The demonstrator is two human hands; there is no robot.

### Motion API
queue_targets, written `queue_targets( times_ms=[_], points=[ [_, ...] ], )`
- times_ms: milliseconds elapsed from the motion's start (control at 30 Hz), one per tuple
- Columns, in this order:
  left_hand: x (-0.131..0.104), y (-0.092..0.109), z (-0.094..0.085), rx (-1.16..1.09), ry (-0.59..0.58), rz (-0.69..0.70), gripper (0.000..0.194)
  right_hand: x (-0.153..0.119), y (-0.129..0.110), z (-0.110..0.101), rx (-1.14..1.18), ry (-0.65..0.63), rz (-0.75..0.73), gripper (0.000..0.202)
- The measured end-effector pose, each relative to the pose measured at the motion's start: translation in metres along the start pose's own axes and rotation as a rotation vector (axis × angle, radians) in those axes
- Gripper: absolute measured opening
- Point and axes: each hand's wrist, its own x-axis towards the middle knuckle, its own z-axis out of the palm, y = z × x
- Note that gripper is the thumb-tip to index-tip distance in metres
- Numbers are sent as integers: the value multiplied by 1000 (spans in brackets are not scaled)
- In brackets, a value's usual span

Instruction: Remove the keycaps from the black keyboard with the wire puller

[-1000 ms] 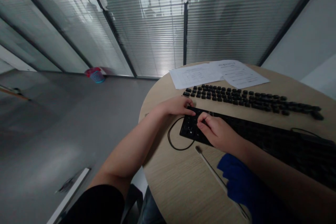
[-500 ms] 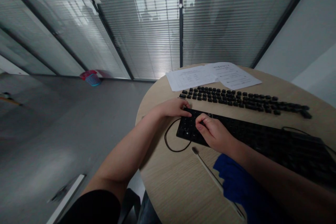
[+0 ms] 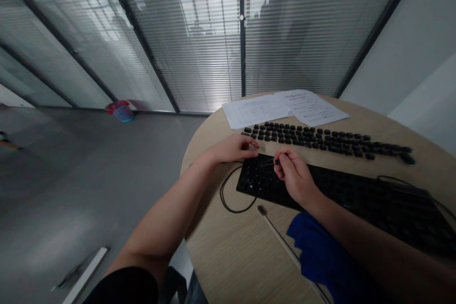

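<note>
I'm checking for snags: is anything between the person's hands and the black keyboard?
Nothing visible blocks them. The left hand is at the keyboard's far left corner; the right hand, pinching thin wires, is over it. The cable loop lies off to the side.

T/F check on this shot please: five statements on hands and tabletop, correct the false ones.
1. Loose black keycaps lie between the keyboard and the printed papers. True.
2. The left hand holds the brush. False: the brush lies on the table, while the left hand is at the keyboard's left end.
3. The right hand pinches a small wire tool over the keyboard. True.
4. The wastebasket is on the table. False: the wastebasket stands on the floor.
5. All the keycaps are piled in a heap. False: many are laid out in rows.
</note>
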Motion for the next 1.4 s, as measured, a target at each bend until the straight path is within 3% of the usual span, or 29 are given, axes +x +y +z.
queue_targets(
  times_ms=[100, 200, 467, 800, 1033, 1233, 1400],
  points=[
    [-3, 3, -4, -202, -9, 84, 31, 0, -4, 1, 21, -1, 12, 17],
    [-5, 6, -5, -340, -105, 106, 31, -2, -3, 1, 24, -11, -1, 15],
    [-1, 4, 2, -481, -280, 90, 20, -5, 1, -1, 64, -59, -74, 15],
    [-3, 0, 2, -471, -260, 55, 19, -6, 4, -4, 104, -146, -136, 21],
    [-5, -2, -3, -505, -240, 56, 29, -7, 6, -4, 100, -103, -230, 21],
    [-8, -2, -10, -536, -144, 42, 25, -9, 8, -7, 55, 34, -317, 20],
    [-8, -3, -14, -547, 2, 14, 22, -7, 9, -7, 38, 47, -316, 18]
  ],
)
